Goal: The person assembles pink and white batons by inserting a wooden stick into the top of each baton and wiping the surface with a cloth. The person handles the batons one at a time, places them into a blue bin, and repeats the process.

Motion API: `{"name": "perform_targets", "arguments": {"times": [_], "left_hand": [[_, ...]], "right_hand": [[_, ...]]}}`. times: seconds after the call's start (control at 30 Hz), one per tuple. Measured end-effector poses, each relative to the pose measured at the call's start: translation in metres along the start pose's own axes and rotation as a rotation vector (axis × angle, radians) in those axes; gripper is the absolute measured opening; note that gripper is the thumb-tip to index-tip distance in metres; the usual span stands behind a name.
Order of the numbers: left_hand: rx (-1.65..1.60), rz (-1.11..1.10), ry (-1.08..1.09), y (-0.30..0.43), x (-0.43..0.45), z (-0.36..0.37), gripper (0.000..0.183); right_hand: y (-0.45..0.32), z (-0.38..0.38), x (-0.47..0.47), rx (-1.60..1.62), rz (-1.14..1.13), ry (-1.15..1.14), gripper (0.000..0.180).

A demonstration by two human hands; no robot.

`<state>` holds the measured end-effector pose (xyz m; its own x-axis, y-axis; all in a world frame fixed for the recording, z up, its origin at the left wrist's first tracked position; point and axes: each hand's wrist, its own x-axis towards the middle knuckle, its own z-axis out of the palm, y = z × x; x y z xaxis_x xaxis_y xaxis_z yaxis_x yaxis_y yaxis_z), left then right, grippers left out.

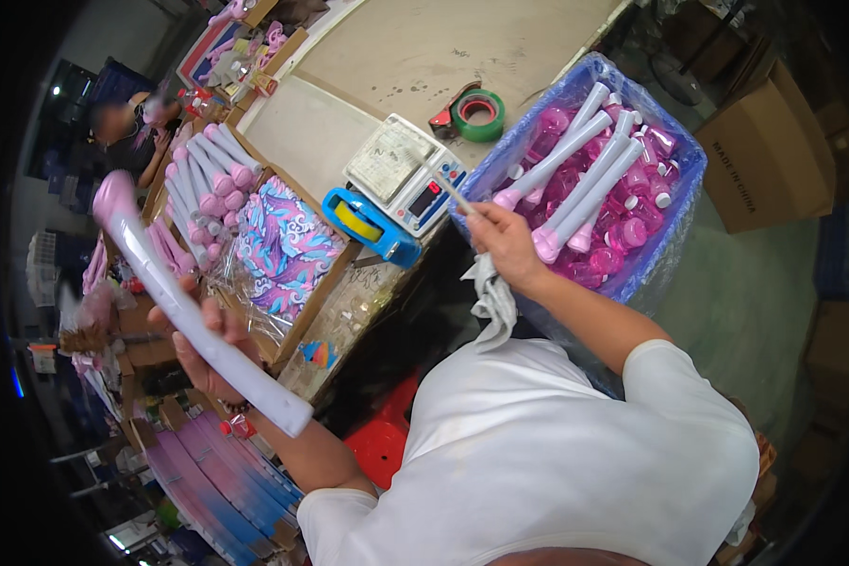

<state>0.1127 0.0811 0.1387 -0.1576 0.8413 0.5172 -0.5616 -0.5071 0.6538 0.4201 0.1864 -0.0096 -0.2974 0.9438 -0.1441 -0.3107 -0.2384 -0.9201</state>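
Note:
A long pale lilac plastic tube with a pink flared end (pixel 205 329) lies across the fingers and palm of my left hand (pixel 216 339), its pink end up and to the left, somewhat blurred. My right hand (pixel 502 244) grips a thin pale rod (pixel 446 180) between thumb and fingers, pointing over a digital weighing scale (pixel 403 173). From below the same hand hangs a whitish cloth (pixel 494 301). Beside it stands a blue plastic-lined crate (pixel 690 159) of pink translucent bottles (pixel 633 233), with several similar tubes (pixel 594 191) on top.
Near the scale are a blue tape dispenser (pixel 371 226) and a green tape roll (pixel 477 114). A carton holds patterned pieces (pixel 283 247); more tubes (pixel 212 170) lie beyond. A red stool (pixel 382 431) is below the table edge, a cardboard box (pixel 767 152) at right. Another person (pixel 138 131) sits at upper left.

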Motion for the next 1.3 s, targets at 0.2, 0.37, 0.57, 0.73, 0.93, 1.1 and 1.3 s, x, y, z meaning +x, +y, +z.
{"name": "perform_targets", "arguments": {"times": [0.2,0.37,0.57,0.73,0.93,1.1,1.3], "left_hand": [[0.809,0.294,0.362,0.062,-0.061,-0.040,0.079],[0.681,0.163,0.565,0.132,-0.100,-0.103,0.070],[0.507,-0.427,0.630,0.125,-0.130,-0.170,0.064],[0.438,-0.709,0.601,0.106,-0.190,-0.208,0.036],[0.314,-0.755,0.769,0.107,-0.229,-0.215,0.027],[0.226,-0.607,0.845,0.115,-0.228,-0.210,0.028],[0.173,-0.560,0.879,0.108,-0.231,-0.205,0.028]], "right_hand": [[0.044,0.081,-0.018,-0.099,0.078,-0.096,0.025],[0.072,0.154,-0.039,-0.137,0.092,-0.111,0.026],[0.099,0.237,-0.053,-0.254,0.062,-0.292,0.027],[0.111,0.290,-0.050,-0.410,0.052,-0.436,0.029],[0.127,0.314,-0.041,-0.722,-0.115,-0.677,0.032],[0.124,0.341,-0.029,-0.813,-0.195,-0.842,0.029],[0.121,0.344,-0.021,-0.948,-0.557,-1.060,0.035]]}}
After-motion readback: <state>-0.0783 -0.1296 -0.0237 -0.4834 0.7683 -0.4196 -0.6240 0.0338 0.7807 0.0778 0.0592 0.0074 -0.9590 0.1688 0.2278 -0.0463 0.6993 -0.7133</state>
